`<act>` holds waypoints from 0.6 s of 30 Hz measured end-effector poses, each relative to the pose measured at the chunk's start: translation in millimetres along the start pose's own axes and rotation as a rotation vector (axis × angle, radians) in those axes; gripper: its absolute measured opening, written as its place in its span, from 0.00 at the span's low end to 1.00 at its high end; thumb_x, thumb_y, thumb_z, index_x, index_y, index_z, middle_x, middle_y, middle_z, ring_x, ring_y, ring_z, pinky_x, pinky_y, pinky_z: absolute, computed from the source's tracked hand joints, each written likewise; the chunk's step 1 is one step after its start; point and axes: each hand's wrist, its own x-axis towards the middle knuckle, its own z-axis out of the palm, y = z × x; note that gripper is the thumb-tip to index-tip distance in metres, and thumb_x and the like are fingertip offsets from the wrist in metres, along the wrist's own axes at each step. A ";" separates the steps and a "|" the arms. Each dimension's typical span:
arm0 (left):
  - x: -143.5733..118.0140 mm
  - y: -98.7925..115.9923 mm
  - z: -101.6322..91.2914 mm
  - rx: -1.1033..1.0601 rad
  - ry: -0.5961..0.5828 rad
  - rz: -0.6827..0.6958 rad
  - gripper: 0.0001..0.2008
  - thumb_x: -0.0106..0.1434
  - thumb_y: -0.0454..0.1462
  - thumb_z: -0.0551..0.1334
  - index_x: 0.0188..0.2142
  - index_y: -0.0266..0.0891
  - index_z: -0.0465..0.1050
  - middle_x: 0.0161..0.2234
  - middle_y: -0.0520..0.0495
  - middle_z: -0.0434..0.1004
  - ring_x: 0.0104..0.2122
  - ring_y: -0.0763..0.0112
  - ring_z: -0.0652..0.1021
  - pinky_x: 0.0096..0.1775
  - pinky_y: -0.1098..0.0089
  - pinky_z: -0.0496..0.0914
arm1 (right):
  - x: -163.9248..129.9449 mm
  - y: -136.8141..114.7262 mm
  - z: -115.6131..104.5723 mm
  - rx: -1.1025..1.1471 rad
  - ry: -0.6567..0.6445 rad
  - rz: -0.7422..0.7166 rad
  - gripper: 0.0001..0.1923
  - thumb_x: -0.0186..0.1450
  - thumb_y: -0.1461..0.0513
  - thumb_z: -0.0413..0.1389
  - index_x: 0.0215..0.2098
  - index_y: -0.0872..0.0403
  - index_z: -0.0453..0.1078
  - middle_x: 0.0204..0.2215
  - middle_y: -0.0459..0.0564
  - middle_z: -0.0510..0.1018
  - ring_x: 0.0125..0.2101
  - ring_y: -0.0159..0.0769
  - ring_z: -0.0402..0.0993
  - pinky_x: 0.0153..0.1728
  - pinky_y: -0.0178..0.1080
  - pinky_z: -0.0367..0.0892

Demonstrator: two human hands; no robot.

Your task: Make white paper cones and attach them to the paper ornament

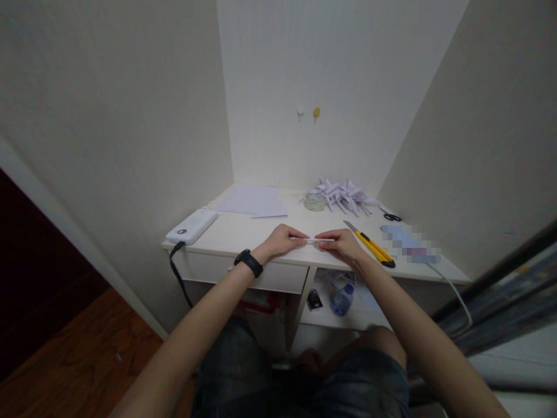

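Near the front edge of the white desk [235, 235], both my hands pinch a narrow folded strip of white paper [312, 240]. My left hand [282, 240], with a black watch at the wrist, closes on the strip's left end. On the right end, the fingers of my right hand [342, 244] are closed, thumb toward me. To the right of that hand lies a yellow box cutter [374, 248] with its blade out. Behind the hands sit a pile of folded white paper pieces [348, 196] and a roll of clear tape [314, 201].
Flat sheets of white paper [250, 200] lie at the back left. A white power bank [192, 226] with a black cable stands at the left edge. Black scissors [392, 217] and a blurred-out object [409, 244] are at the right. Below, a shelf holds a plastic bottle [342, 300].
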 end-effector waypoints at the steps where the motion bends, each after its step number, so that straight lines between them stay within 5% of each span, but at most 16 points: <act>1: 0.1 -1.0 -0.1 0.004 0.007 -0.006 0.14 0.57 0.38 0.68 0.42 0.34 0.82 0.39 0.41 0.84 0.39 0.62 0.81 0.43 0.68 0.71 | 0.1 0.3 0.0 0.000 -0.012 -0.002 0.22 0.41 0.57 0.72 0.34 0.56 0.83 0.23 0.51 0.81 0.21 0.33 0.71 0.25 0.36 0.63; 18: 2.4 -6.3 5.1 0.040 0.088 0.034 0.11 0.61 0.39 0.66 0.40 0.36 0.83 0.40 0.42 0.84 0.41 0.62 0.81 0.46 0.68 0.70 | -2.0 -2.7 1.1 0.142 0.010 -0.009 0.22 0.41 0.56 0.74 0.32 0.57 0.82 0.21 0.50 0.81 0.22 0.31 0.72 0.28 0.36 0.65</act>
